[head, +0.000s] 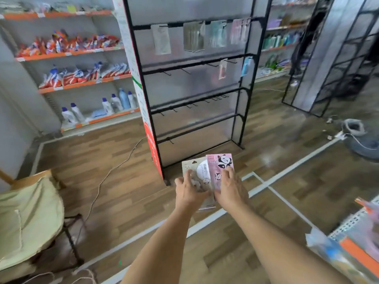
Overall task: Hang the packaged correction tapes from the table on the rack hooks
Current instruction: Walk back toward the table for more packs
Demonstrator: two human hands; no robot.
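I hold two packaged correction tapes out in front of me, above the floor. My left hand (pixel 189 190) grips a beige pack (pixel 195 167). My right hand (pixel 230 186) grips a pink pack with a panda print (pixel 222 161), which overlaps the beige one. Ahead stands the black rack (pixel 196 60) with rows of hooks. Several packs (pixel 193 36) hang on its top row, and two more, a pink one (pixel 223 68) and a blue one (pixel 246 66), hang on the second row. The lower rows of hooks (pixel 205 101) are bare.
A table edge with orange trim and more packs (pixel 356 238) shows at the lower right. A chair with a green cushion (pixel 26 220) stands at the lower left. Store shelves with bags and bottles (pixel 82 78) line the left wall. A cable (pixel 114 167) lies on the wooden floor.
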